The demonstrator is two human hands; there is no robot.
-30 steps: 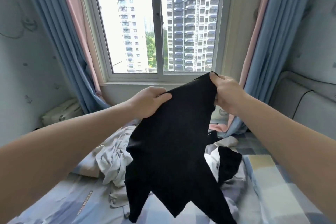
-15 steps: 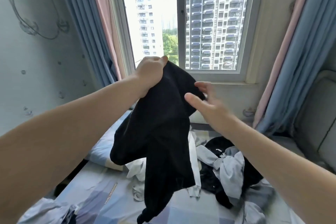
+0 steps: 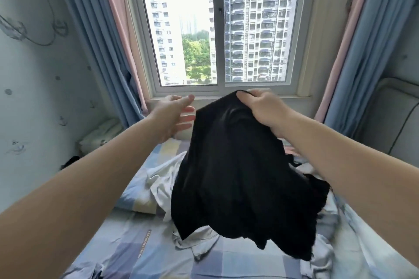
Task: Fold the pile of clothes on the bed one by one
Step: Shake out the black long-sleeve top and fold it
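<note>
The step in hand is opening out one piece before any fold is made. A black garment (image 3: 238,176) hangs in the air above the bed (image 3: 127,244), held up in front of the window. The right hand (image 3: 263,108) grips it by a bunched top edge, with the thumb and curled fingers (image 3: 244,97) closed round the cloth. The left hand (image 3: 172,118) holds nothing. It sits just beside the garment's upper left edge, palm turned toward it and fingers spread wide, and I judge that it is reaching for a second hold. The cloth droops in loose folds, and its lower hem trails just over the pile (image 3: 158,183) of white and dark clothes on the checked sheet. It may be a T-shirt, but the bunching hides its shape. The next move calls for the left hand to catch the matching corner or shoulder at the same height as the right. The two hands should then draw apart until the piece hangs flat and its outline reads clearly. After that it needs a bare stretch of sheet, clear of the pile, so it can be laid down and folded.
</note>
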